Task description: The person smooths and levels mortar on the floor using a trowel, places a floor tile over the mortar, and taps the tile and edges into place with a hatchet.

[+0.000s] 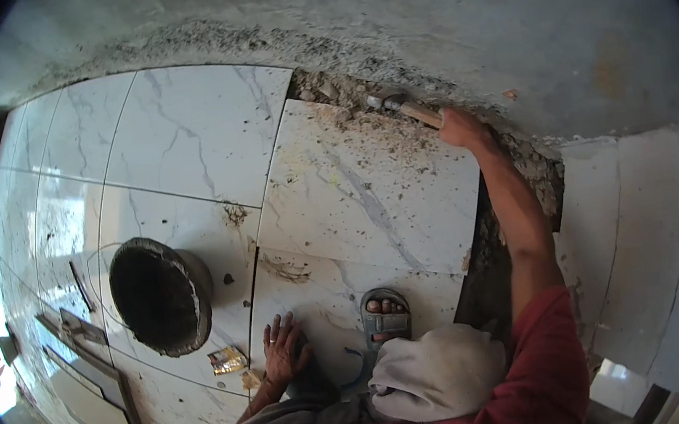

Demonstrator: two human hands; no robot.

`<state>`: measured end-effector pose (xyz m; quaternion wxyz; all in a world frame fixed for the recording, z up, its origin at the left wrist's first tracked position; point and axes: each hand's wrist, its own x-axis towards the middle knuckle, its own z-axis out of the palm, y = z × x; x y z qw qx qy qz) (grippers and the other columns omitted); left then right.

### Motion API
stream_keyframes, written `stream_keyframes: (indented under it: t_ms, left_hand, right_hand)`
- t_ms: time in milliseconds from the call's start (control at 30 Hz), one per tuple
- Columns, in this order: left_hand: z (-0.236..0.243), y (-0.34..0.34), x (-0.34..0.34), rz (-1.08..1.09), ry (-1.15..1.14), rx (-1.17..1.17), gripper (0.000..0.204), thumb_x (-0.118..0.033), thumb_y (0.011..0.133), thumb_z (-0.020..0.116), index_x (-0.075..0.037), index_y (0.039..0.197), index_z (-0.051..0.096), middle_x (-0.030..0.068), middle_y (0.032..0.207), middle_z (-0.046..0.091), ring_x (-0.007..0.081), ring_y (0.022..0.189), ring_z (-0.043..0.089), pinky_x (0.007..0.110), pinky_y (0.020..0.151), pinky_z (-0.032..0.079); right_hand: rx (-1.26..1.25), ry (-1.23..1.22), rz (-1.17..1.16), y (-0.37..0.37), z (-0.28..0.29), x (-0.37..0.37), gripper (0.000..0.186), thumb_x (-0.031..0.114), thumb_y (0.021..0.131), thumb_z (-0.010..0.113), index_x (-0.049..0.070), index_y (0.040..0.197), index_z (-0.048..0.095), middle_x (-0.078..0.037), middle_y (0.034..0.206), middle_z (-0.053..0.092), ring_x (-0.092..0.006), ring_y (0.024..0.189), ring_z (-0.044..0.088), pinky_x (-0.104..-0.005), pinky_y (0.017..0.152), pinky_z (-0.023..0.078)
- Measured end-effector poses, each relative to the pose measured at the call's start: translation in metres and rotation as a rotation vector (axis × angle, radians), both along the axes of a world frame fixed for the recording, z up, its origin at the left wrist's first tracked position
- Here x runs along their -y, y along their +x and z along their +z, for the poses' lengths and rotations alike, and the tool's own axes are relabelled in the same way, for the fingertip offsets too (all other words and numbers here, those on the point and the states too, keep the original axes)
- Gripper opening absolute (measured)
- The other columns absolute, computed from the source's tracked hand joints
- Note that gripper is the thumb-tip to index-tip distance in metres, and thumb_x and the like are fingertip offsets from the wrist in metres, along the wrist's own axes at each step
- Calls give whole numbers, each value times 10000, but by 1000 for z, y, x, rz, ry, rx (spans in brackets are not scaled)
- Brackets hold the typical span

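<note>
Marble-patterned floor tiles point(203, 135), debris-strewn. We braced our left hand point(282, 348) flat and spread on one tile; our right hand point(458, 125) was closed on a wooden-handled tool point(408, 110) at the rubble-filled wall gap (scraping, we judged). Black bucket point(159, 295) stood near.

Marble-tile floor point(178, 138) carried a black bucket point(159, 295), a wrapper point(228, 360), tile strips point(92, 369) and mortar crumbs point(373, 136).
</note>
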<state>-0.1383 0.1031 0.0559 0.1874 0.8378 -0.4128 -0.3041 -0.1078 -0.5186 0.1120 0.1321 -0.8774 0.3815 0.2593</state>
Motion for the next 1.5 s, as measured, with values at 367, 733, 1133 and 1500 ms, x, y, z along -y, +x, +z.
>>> stream_keyframes:
  t_ms: [367,733,1133,1500]
  left_hand:
    - [9,23,10,-153,-139,-29,636,-310,824,644,-69,1372,427,206,1458,357,433,1369,272,573,1105,191]
    - [69,96,71,-297,-213,-138,513,-178,842,669,-66,1310,493,182,1283,556,379,1160,534,436,964,445]
    - [175,129,83,-77,262,-257,535,-265,863,673,-51,1320,496,196,1268,567,341,1162,563,406,944,463]
    - [159,127,121,-400,372,-257,564,-333,886,645,-49,1341,471,191,1317,526,332,1219,510,426,1007,424]
  right_hand:
    - [146,-138,26,-148,31,-59,512,252,830,661,54,1275,506,-191,1097,631,-388,1012,605,-510,827,495]
    - [86,-369,33,-224,56,-9,328,297,802,666,79,1030,578,-146,900,668,-353,834,660,-504,700,517]
    - [289,-92,256,-219,42,73,248,147,702,661,74,939,653,-120,887,669,-286,858,655,-416,741,518]
    - [802,-88,699,-202,64,32,172,133,730,654,60,866,578,-131,808,655,-334,782,654,-459,712,522]
